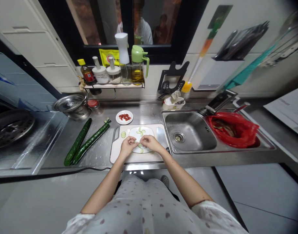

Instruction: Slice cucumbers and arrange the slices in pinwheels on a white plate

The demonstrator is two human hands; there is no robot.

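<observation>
— Where are the hands?
— Both over the white plate (149, 133). The left hand (128, 146) comes in from the left, the right hand (151, 143) from the right, and their fingertips nearly meet over the plate's middle.
— Are the fingers wide?
— No, narrow on both hands, tips drawn together. Something pale may be between them, but I can't tell whether either one grips a slice.
— And the slices?
— Some thin green slices (140, 131) lie curved on the far part of the plate, and more show at its near part, just below the hands. A separate little pile (123, 134) sits on the board (134, 158), left of the plate.
— So the plate is on the board?
— Yes, flat on it. The knife (161, 136) lies there too, right of the plate, by the right hand.
— What's around the board?
— Two cucumbers (78, 143) on the worktop (102, 154) to the left, close together at their near ends and spread at the far ones. A saucer (125, 122) of red bits (125, 116) is just beyond the board.
— Anything on the right?
— The sink (196, 138), then a red bag (248, 133), open at the top.
</observation>
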